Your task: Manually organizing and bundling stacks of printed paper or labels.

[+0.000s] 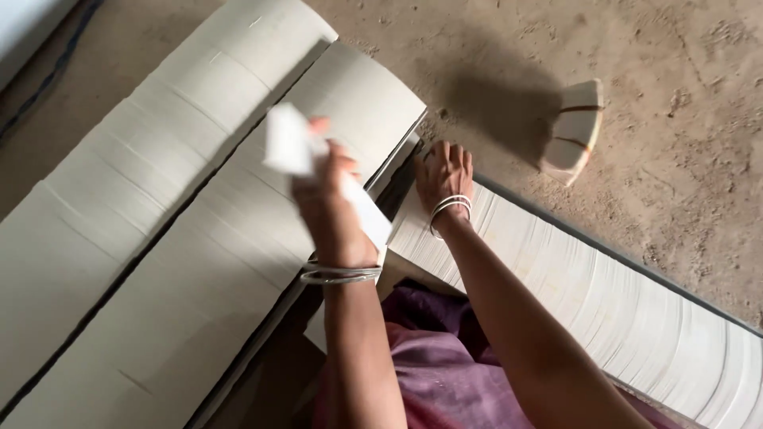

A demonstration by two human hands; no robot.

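My left hand [330,202] is raised over the middle row of stacked sheets and grips a white paper sheet [290,143], which is blurred by motion. My right hand [445,175] rests with fingers spread on the near end of a long row of white sheets [604,302] stood on edge at my right. Silver bangles circle both wrists. Two long rows of stacked pale sheets [159,167] run on my left, side by side.
A small bound bundle of sheets [574,131] lies apart on the bare dirt floor [668,159] at upper right. My purple clothing [445,365] fills the bottom centre. A dark gap [270,373] separates the rows near my knees.
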